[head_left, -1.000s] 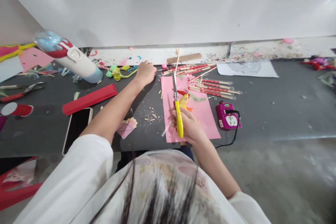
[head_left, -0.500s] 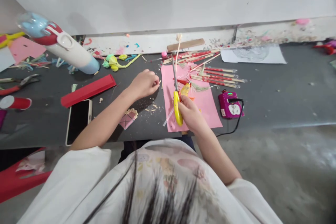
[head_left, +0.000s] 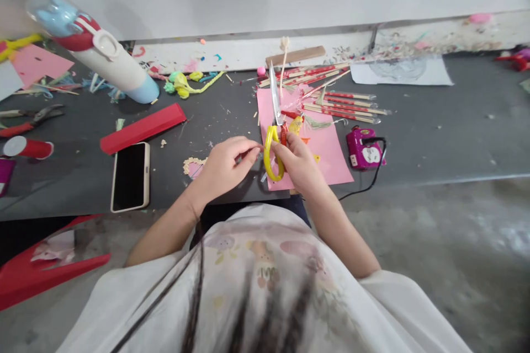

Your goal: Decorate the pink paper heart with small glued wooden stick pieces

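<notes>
My right hand (head_left: 301, 164) grips a pair of yellow-handled scissors (head_left: 270, 153), blades pointing away from me over a pink sheet of paper (head_left: 337, 168). Alongside the blades runs a thin pale stick with a fuzzy tip (head_left: 284, 44); whether my fingers hold it too is unclear. The thumb and fingertips of my left hand (head_left: 229, 164) are pinched together just left of the scissor handle, and what they hold is too small to make out. Partly behind the left hand lies a small pink piece edged with wood bits (head_left: 194, 170).
Several red-and-cream stick bundles (head_left: 337, 113) lie beyond the paper. At right is a purple device with a black cable (head_left: 364, 149). A phone (head_left: 130, 176), a red folded strip (head_left: 143, 128), a bottle (head_left: 103, 58), pliers (head_left: 37, 117) and a red spool (head_left: 35, 148) occupy the left.
My left hand has come right and nearer to me, from a loose fist over the table to a pinch beside the scissors. The scissors stay in my right hand, with their handle turned slightly leftward.
</notes>
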A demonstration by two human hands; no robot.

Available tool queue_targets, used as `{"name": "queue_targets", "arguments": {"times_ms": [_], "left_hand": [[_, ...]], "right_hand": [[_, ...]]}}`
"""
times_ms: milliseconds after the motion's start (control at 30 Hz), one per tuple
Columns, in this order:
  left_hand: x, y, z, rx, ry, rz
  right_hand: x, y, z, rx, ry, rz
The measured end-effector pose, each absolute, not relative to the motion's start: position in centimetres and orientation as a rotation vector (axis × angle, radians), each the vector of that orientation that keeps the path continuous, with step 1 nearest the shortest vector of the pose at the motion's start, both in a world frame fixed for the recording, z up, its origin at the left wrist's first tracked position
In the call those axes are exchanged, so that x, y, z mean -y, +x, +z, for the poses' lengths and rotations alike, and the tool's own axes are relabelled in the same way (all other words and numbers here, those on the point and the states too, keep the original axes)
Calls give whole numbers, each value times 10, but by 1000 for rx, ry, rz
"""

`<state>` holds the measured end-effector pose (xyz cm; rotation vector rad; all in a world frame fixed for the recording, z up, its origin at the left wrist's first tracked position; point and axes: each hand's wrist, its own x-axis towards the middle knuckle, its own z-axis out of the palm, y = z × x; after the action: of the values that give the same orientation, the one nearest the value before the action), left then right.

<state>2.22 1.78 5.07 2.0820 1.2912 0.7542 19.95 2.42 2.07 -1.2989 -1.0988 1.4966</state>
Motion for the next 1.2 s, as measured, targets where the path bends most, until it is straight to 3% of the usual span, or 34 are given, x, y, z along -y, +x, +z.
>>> {"name": "queue_targets", "arguments": {"times_ms": [333,833,1200], "left_hand": [[13,28,59,-1289,1805,882],[8,9,49,-1296,1614,867],[11,0,65,-1232,1388,852]], "right_hand": [[-14,189,32,1120,-1174,1465],[-18,193,43,721,-993,2014],[-16,201,30,1053,-1135,1807]]}}
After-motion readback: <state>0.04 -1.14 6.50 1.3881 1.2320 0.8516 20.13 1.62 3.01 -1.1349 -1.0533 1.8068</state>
